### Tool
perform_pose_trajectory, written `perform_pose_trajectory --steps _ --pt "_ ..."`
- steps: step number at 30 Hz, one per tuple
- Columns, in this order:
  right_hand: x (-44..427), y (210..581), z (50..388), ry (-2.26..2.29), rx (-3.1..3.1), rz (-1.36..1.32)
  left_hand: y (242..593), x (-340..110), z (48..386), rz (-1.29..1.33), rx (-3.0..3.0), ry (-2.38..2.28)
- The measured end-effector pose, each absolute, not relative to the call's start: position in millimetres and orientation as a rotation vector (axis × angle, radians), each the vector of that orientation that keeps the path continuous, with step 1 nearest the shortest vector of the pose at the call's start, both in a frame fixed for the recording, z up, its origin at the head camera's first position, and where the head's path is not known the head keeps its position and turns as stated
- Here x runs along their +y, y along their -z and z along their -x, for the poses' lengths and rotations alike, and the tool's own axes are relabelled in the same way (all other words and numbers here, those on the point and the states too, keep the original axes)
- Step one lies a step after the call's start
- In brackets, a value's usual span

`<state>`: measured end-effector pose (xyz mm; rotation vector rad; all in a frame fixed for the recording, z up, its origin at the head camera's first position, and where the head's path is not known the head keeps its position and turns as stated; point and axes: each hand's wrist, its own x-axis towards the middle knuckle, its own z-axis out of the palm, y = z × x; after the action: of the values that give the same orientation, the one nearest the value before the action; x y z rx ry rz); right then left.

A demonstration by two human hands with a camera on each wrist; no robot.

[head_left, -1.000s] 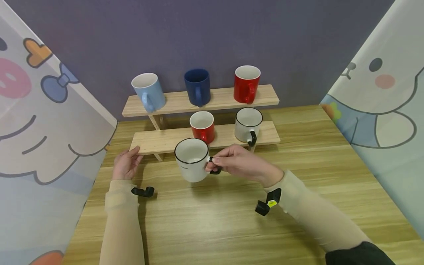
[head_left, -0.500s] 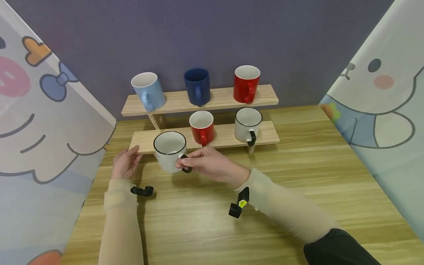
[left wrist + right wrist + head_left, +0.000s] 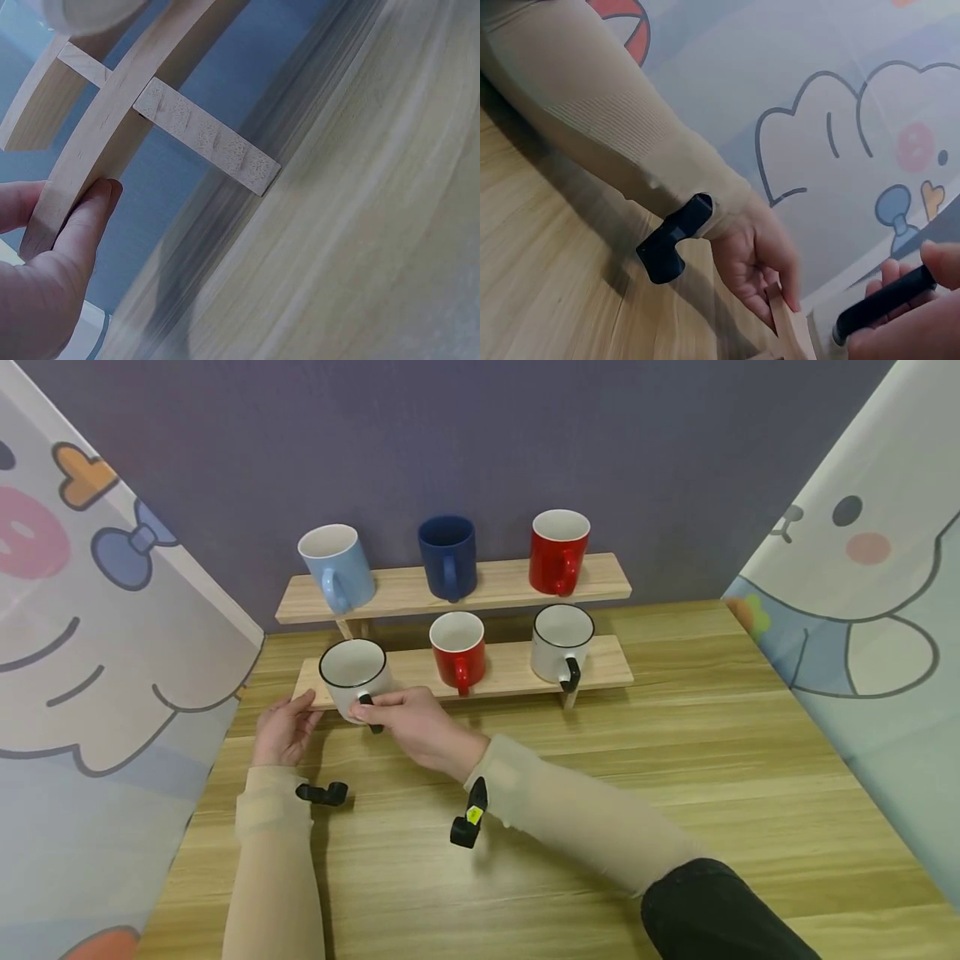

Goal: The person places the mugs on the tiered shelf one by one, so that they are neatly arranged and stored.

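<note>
My right hand (image 3: pixel 416 724) pinches the black handle (image 3: pixel 881 304) of a white mug (image 3: pixel 349 681) with a black rim, at the left part of the lower shelf (image 3: pixel 408 668). Whether the mug's base touches the board cannot be told. My left hand (image 3: pixel 283 732) grips the left end of that shelf, with the board between thumb and fingers in the left wrist view (image 3: pixel 56 277). A small red mug (image 3: pixel 459 656) stands at the lower shelf's middle. Near its right end is another white mug (image 3: pixel 561 643) with a black rim and handle.
On the upper shelf (image 3: pixel 390 593) stand a light blue mug (image 3: pixel 347 577), a dark blue mug (image 3: pixel 447 560) and a red mug (image 3: pixel 557 556). The shelf's wooden leg (image 3: pixel 210 135) meets the wood-grain table (image 3: pixel 712 735). Cartoon panels flank both sides.
My right hand has carried the white mug leftward and away from me, from in front of the red mug to the lower shelf's left part. My left hand has stayed put.
</note>
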<state>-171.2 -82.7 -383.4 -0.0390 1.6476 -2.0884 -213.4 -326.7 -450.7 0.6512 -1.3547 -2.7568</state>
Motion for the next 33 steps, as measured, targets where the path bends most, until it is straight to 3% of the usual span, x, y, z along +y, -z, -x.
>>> perform_pose_trajectory --steps 17,33 --pt "-136.2 384.4 188.2 2.191 1.864 -0.242 451.6 -328.5 214.4 -0.632 -1.347 2.758" --pt "-136.5 398.1 196.9 2.189 1.900 -0.085 452.6 -326.8 215.9 -0.646 -1.357 2.755"
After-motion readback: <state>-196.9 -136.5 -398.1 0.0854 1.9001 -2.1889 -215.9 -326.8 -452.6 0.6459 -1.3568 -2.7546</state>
